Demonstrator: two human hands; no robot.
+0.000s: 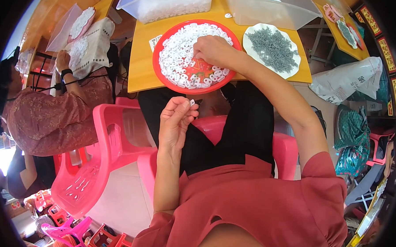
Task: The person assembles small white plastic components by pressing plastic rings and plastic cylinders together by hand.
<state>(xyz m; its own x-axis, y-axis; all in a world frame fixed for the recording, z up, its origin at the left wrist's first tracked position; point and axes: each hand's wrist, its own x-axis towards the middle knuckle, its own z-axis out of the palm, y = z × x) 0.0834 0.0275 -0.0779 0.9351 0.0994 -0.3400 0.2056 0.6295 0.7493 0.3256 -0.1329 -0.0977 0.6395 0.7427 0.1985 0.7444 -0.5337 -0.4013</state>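
Observation:
My left hand [177, 118] is raised in front of the table edge, with thumb and forefinger closed on a small white plastic piece [192, 103] with a dark spot in it. My right hand [213, 51] reaches over a round red tray [156, 55] filled with similar white pieces [177, 47]. Its fingers are curled together and point down among them; what they grip is hidden. Part of the tray's patterned bottom shows below that hand. To the right stands a white scalloped plate [249, 45] heaped with small grey pieces [273, 48].
Two translucent bins [174, 8] [273, 14] with white pieces stand at the table's far side. A person [57, 110] works at the left beside a pink chair [100, 154]. White sacks [348, 81] and green bags [352, 130] sit on the right.

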